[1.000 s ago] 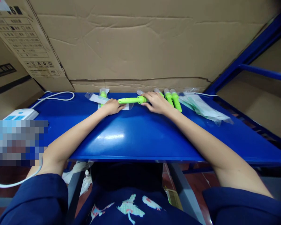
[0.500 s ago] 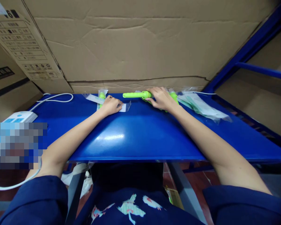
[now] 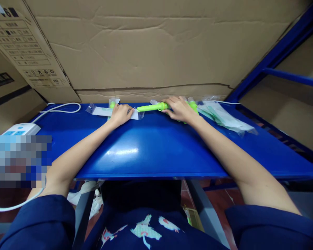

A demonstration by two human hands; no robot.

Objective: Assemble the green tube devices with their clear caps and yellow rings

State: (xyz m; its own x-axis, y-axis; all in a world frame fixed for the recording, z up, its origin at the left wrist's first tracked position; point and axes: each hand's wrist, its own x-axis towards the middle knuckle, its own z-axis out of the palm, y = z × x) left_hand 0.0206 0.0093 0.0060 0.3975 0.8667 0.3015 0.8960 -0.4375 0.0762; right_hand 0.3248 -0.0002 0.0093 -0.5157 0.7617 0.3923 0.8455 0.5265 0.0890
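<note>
My right hand is closed around the thick end of a lime-green stick with a collar, its thin end pointing left. My left hand is closed on a clear plastic packet with a whitish strip inside, which spans both sides of the hand. The stick's thin tip meets the packet's right end by my left fingertips; whether it is inside cannot be made out. Behind my left hand a green piece in clear wrap is partly hidden. More lime-green pieces lie beyond my right hand, partly covered by it.
Several flat plastic packets lie on the right of the blue table. On the left are a white power strip and its looped cable. A cardboard wall stands behind, with a blue metal frame at right.
My left hand has shifted slightly left and turned the packet flatter, with more of it showing. The stick's thin end has dipped down to the packet beside my left fingers.
</note>
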